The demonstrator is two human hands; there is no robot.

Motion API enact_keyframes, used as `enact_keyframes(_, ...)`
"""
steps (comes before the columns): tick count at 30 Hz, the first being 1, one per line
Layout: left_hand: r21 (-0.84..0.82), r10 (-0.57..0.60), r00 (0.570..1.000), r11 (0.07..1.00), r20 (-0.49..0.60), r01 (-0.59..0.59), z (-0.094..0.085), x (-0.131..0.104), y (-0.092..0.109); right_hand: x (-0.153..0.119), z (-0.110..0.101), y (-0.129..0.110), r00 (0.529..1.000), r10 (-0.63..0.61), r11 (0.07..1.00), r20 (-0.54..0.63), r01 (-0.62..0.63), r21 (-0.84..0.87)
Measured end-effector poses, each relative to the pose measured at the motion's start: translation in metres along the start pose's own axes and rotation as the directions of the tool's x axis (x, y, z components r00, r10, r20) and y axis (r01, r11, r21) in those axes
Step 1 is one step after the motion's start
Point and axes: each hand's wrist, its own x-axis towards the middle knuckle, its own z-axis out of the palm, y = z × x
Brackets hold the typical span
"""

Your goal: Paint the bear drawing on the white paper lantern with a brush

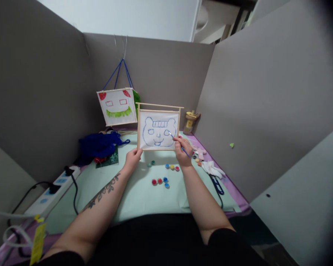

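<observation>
A wooden-framed white panel stands upright above the table, with a bear-like face drawn on it in blue lines. My left hand grips its lower left corner. In my right hand is a thin blue paintbrush, held in a pinch near the lower right corner; its tip is at the drawn right eye. Small paint pots lie on the table below: red ones, blue ones, a yellow one and green ones.
A painted lantern hangs by blue cords at the back left. Blue fabric and a power strip are on the left. White cloth, a dark blue tool and a yellow object stand or lie right.
</observation>
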Motion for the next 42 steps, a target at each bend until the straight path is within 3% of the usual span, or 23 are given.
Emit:
enact_keyframes(22, 0.003, 0.0, 1.0, 1.0, -0.003, 0.0, 0.001, 0.002, -0.003, 0.002, 0.006, 0.004, 0.999, -0.025, 0.999, 0.02, 0.026, -0.028)
enact_keyframes(31, -0.001, 0.002, 1.0, 1.0, -0.004, -0.002, 0.002, 0.003, -0.007, 0.002, -0.003, -0.006, 0.999, -0.047, 0.999, -0.01, 0.048, 0.015)
enact_keyframes(35, -0.009, -0.005, 1.0, 1.0, -0.012, 0.005, 0.003, 0.003, -0.008, 0.002, -0.008, -0.013, 0.995, 0.076, 0.991, 0.07, -0.083, 0.102)
enact_keyframes(37, -0.011, 0.009, 1.0, 1.0, -0.006, -0.009, 0.003, 0.003, -0.007, 0.001, -0.012, -0.014, 0.967, 0.182, 0.962, 0.179, -0.213, 0.172)
enact_keyframes(39, -0.008, 0.013, 1.0, 1.0, -0.001, -0.013, 0.003, 0.002, -0.006, 0.001, -0.018, -0.016, 0.905, 0.234, 0.916, 0.356, -0.328, 0.233)
enact_keyframes(40, -0.005, 0.008, 1.0, 1.0, -0.003, -0.008, 0.003, 0.002, -0.006, 0.001, -0.02, -0.017, 0.855, 0.227, 0.893, 0.467, -0.374, 0.251)
enact_keyframes(42, -0.003, 0.0, 1.0, 1.0, -0.007, 0.0, 0.003, 0.002, -0.005, 0.002, -0.024, -0.02, 0.71, 0.168, 0.862, 0.684, -0.443, 0.248)
